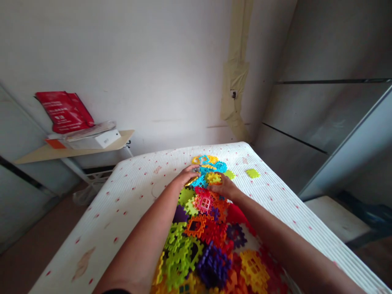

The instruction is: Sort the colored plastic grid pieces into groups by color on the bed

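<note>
Colourful plastic interlocking tiles lie heaped along the middle of the bed, with green ones (180,255), a dark purple one (214,265) and a pink window tile (204,203). At the heap's far end, my left hand (187,175) is curled at the left side of blue tiles (199,181), with a yellow tile edge beneath its fingers. My right hand (225,187) has its fingers around a yellow tile (214,178) just right of the blue ones. More blue and yellow tiles (211,159) lie beyond both hands.
A single lime tile (252,173) lies apart to the right on the white dotted bed cover (128,204). A side table (122,141) at the left holds a red bag (65,112) and a white box (107,139). Grey cabinets (300,118) stand at the right.
</note>
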{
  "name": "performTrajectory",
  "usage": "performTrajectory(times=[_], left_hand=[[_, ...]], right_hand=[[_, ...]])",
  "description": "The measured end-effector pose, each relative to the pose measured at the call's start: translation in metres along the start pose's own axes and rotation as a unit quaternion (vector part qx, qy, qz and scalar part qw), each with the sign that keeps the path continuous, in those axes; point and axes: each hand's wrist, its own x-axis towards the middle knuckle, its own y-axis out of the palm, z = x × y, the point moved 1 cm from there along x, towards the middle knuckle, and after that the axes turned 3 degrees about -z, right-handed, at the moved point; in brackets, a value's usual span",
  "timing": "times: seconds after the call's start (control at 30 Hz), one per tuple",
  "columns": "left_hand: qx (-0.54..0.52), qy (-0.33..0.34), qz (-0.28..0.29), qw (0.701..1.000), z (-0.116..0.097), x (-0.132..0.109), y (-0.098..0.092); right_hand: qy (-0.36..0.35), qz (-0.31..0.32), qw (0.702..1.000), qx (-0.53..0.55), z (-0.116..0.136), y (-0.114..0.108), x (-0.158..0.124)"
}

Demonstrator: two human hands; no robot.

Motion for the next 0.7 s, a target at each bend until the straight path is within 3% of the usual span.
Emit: performTrajectory(times=[0.2,0.4,0.7], left_hand=[[-0.085,0.01,0.006,0.996,-0.018,-0.027,0.012],[-0.124,0.059,0.013,0.99,-0.04,-0.08,0.018],[0.016,0.133,0.085,0.987,-0.032,-0.157,0.019]], right_hand=[[0.03,-0.017,0.991,0.132,0.021,0.011,-0.016],[-0.003,0.025,0.986,0.165,0.041,-0.001,-0.04],[-0.06,0.038,0.995,0.068,0.048,-0.025,-0.071]])
